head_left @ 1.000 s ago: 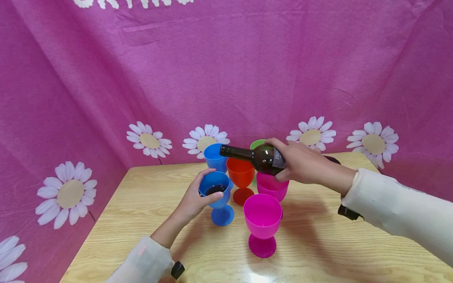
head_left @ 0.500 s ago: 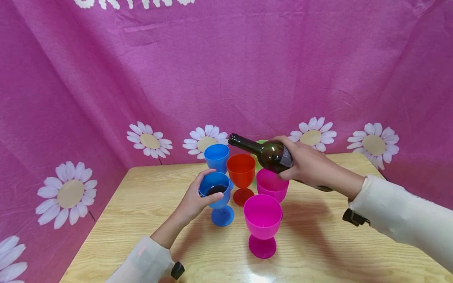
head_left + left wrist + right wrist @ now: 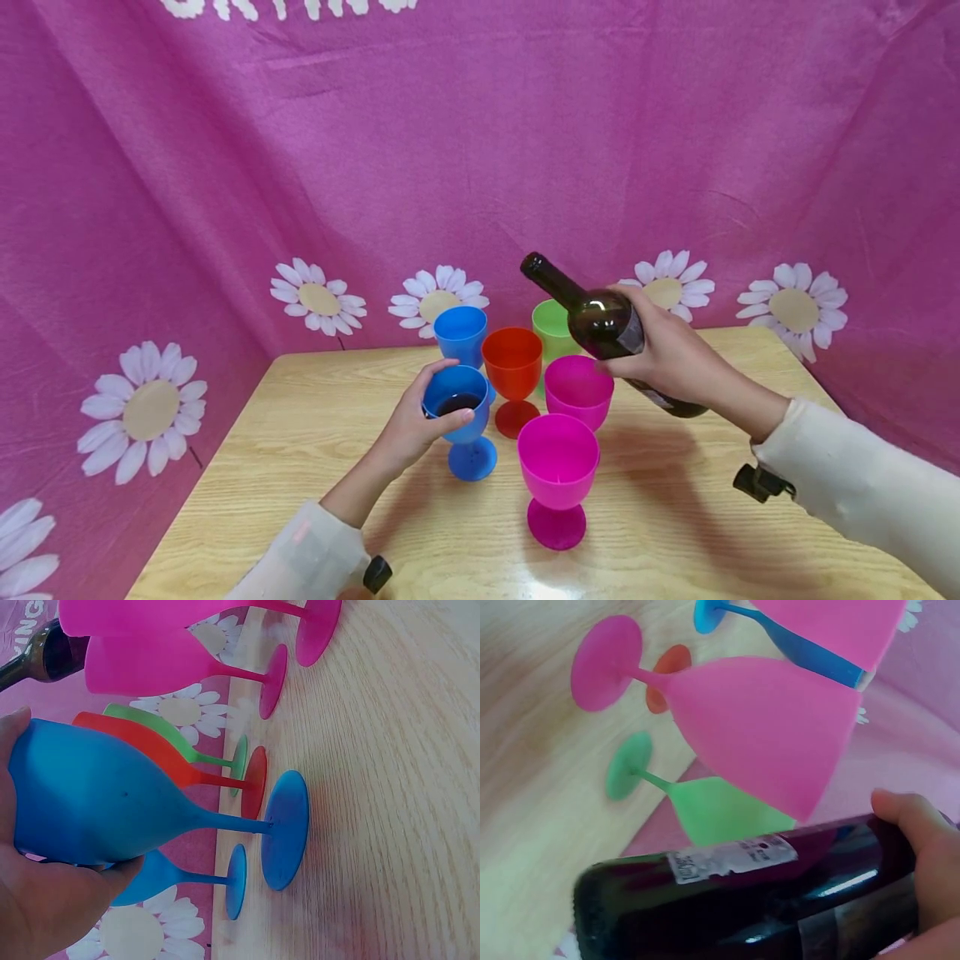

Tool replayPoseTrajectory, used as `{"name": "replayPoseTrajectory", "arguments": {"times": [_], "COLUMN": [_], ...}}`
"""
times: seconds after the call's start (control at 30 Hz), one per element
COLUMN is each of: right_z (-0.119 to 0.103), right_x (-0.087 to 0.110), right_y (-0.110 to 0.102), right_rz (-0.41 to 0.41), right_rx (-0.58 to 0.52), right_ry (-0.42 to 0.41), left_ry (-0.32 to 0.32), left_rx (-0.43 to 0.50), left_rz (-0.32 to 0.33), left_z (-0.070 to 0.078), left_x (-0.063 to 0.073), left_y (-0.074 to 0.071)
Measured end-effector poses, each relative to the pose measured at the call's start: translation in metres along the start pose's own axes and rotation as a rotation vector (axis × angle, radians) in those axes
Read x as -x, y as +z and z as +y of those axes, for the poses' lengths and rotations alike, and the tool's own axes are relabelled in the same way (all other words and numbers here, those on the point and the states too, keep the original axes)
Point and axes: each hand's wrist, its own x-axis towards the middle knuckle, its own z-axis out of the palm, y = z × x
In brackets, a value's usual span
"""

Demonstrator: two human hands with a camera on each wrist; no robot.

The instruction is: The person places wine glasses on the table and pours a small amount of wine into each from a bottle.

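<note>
My left hand grips the bowl of the front blue goblet, which stands upright on the table with dark liquid inside. In the left wrist view, fingers and thumb wrap this blue goblet near its rim. A dark green glass wine bottle is held around its body by my right hand. The bottle tilts, neck pointing up and to the left, above the pink goblets and apart from them. Its labelled lower body fills the bottom of the right wrist view, where only part of the hand shows.
Close around stand a front pink goblet, a second pink goblet, a red goblet, a green goblet and a rear blue goblet. They stand on a wooden table, backed by a purple cloth with daisies.
The bottle has swung from nearly level toward upright. Its mouth has moved right and up, away from the blue goblets, and my right hand has shifted right. My left hand stays on the blue goblet.
</note>
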Motion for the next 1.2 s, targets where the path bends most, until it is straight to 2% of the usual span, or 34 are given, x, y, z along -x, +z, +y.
{"name": "replayPoseTrajectory", "arguments": {"times": [0.2, 0.77, 1.2], "right_z": [0.012, 0.048, 0.070], "right_x": [0.005, 0.018, 0.024], "right_y": [0.007, 0.034, 0.050], "right_rz": [0.095, 0.237, 0.322], "right_rx": [-0.065, -0.277, -0.397], "right_ry": [0.043, 0.215, 0.246], "left_ry": [0.001, -0.002, -0.005], "left_rx": [-0.008, -0.006, -0.003], "left_rz": [0.008, 0.011, 0.017], "left_z": [0.000, 0.000, 0.001], "left_x": [0.001, 0.002, 0.002], "left_y": [0.000, 0.001, 0.001]}}
